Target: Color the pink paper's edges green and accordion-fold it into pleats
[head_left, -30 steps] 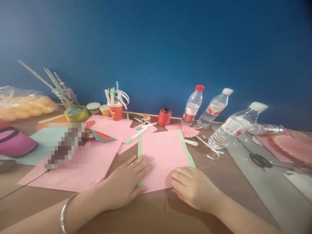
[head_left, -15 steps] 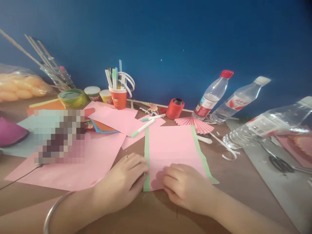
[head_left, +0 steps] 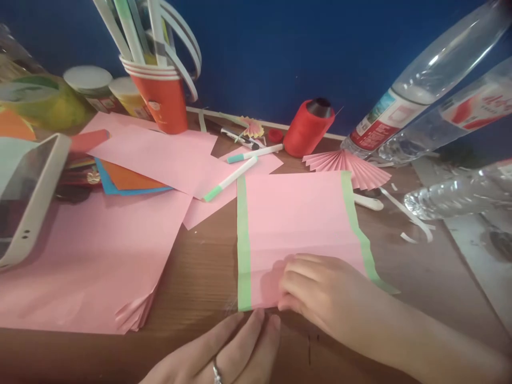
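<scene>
A pink paper sheet (head_left: 296, 208) with green strips along its left and right sides lies on the table in front of me. My right hand (head_left: 320, 288) is closed over its near edge, fingers curled in and thumb low at the border. My left hand (head_left: 228, 352), with a ring on one finger, reaches in from below, fingers stretched out and tips at the sheet's near edge by the left green strip. The right strip's lower end (head_left: 386, 285) sticks out past the sheet. A pleated pink paper fan (head_left: 348, 168) lies just behind the sheet.
A stack of pink paper (head_left: 100, 250) and a phone (head_left: 36, 202) are at left. Behind stand a red paper cup (head_left: 164, 101) of pens and strips and a red thread spool (head_left: 308, 128). Two markers (head_left: 230, 178) lie between. Plastic bottles (head_left: 400, 112) stand or lean at right.
My left hand has moved from the sheet's left edge down to its near edge, fingers straightened. My right hand stays on the near edge. The view has come closer and tilted down.
</scene>
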Demonstrator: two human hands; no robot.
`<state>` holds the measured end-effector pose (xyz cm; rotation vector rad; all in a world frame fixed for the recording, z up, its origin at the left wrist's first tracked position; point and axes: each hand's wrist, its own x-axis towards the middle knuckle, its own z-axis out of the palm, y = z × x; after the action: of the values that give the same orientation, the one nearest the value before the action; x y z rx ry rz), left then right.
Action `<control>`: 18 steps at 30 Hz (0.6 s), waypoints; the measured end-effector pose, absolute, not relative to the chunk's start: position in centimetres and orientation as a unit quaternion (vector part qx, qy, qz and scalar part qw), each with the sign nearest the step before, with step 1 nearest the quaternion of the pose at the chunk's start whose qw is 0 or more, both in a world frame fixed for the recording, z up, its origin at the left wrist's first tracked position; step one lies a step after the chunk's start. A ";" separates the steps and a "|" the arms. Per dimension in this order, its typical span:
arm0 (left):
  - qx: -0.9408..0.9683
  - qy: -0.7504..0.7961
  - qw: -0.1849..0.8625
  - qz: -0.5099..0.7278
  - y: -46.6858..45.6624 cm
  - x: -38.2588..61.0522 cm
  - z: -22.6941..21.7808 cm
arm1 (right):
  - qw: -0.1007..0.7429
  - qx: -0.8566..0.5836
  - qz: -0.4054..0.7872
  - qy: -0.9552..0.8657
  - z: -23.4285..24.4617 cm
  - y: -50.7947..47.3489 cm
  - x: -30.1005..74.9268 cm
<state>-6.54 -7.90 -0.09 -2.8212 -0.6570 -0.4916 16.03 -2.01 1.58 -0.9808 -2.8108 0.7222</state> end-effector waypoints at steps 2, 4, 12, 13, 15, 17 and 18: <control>-0.951 -0.237 0.107 -0.169 -8.0 -6.6 -0.3 | 0.037 -0.333 0.247 -0.909 1.9 -2.0 15.8; -0.951 -0.244 0.100 -0.159 -8.3 -6.6 -0.7 | 0.033 -0.343 0.251 -0.905 2.1 -2.0 15.7; -0.949 -0.270 0.082 -0.140 -9.0 -6.5 -1.0 | 0.001 -0.353 0.252 -0.901 2.3 -1.9 15.5; -0.948 -0.274 0.080 -0.140 -9.0 -6.5 -0.9 | -0.003 -0.353 0.255 -0.900 2.3 -1.9 15.5; -0.946 -0.279 0.074 -0.145 -9.1 -6.5 -0.8 | -0.013 -0.357 0.255 -0.898 2.2 -1.9 15.4; -0.945 -0.284 0.067 -0.149 -9.2 -6.6 -0.8 | -0.022 -0.361 0.252 -0.898 2.2 -1.8 15.4; -0.944 -0.286 0.063 -0.151 -9.2 -6.5 -0.8 | -0.026 -0.362 0.249 -0.898 2.1 -1.8 15.4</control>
<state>-6.54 -9.19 -0.81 -2.8523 -0.8634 -0.4563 15.37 -1.84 2.15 -1.1566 -2.8675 0.7964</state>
